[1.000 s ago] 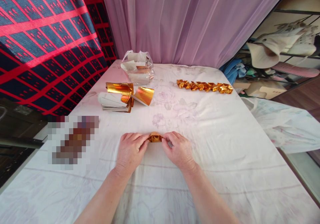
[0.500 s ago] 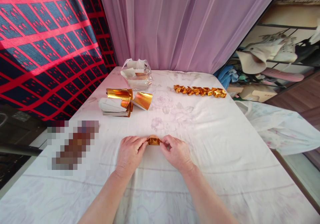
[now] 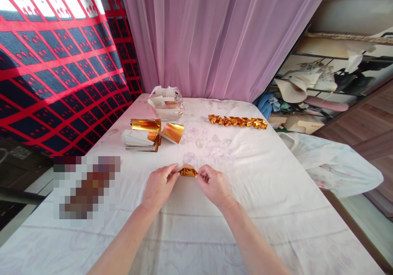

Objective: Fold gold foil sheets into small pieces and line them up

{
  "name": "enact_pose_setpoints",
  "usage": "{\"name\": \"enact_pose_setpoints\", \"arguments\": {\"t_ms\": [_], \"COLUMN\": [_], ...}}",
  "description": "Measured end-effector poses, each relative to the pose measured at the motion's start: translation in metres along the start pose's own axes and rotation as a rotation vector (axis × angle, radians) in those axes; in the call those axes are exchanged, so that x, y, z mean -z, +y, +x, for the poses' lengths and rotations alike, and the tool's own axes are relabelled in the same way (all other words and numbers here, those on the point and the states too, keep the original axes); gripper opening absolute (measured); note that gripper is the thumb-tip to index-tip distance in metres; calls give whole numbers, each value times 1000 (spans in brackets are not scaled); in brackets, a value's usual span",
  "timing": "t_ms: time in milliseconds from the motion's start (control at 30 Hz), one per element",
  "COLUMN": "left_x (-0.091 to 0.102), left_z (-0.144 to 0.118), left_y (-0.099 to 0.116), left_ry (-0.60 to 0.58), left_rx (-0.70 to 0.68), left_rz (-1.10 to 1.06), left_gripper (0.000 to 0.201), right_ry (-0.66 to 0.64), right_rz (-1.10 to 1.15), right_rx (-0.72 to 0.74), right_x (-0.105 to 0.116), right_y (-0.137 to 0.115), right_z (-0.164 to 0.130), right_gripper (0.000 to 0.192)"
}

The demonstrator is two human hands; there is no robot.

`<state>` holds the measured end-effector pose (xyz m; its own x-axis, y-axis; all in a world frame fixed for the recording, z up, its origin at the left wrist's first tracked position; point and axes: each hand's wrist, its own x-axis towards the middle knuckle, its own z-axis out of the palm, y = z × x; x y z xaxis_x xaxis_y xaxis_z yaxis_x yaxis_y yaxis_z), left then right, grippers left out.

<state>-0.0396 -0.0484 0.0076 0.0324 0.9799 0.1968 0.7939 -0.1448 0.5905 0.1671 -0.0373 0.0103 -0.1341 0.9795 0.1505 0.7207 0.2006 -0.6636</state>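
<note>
Left hand (image 3: 159,187) and right hand (image 3: 215,186): we pinch gold foil piece (image 3: 187,171) by its ends, fingertips hiding them; long axis left-right.

A home room — pink curtain (image 3: 215,37), patterned blanket (image 3: 61,62), cluttered shelf (image 3: 319,90).

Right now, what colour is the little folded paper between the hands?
Shiny gold paper, seen best in the head view.

Pinched between left hand (image 3: 159,187) and right hand (image 3: 215,186), on the white floral tablecloth (image 3: 276,193): a small folded gold foil piece (image 3: 187,171). Behind, to the left: a stack of gold foil sheets (image 3: 141,135). Farther back: a clear plastic bag (image 3: 166,103). Right of that: a row of folded gold foil pieces (image 3: 238,121).
</note>
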Motion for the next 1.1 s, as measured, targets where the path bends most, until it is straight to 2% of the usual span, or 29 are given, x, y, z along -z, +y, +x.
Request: {"name": "enact_pose_setpoints", "arguments": {"t_ms": [200,333,467,633,800,933,1100], "left_x": [2,-2,-3,-4,-4,-6,-8], "left_z": [28,31,31,32,32,32,32], "left_y": [-8,-14,-20,-25,-25,-26,-27], "left_ry": [32,74,83,115,127,126,123], "left_rx": [50,64,87,122,131,144,138], "left_rz": [24,16,-93,-207,-225,-238,-220], "left_gripper": [30,30,32,35,34,34,33], "right_ry": [178,240,302,327,324,302,265], "right_rz": [-141,-176,-216,-266,-325,-352,-369], "right_rx": [-81,-121,-163,-218,-252,-275,-322], "right_x": [3,1,-5,-9,-1,6,2], "right_y": [19,31,34,34,39,43,47], "right_z": [46,80,116,155,187,203,212], "right_gripper": [9,10,14,18,21,23,23]}}
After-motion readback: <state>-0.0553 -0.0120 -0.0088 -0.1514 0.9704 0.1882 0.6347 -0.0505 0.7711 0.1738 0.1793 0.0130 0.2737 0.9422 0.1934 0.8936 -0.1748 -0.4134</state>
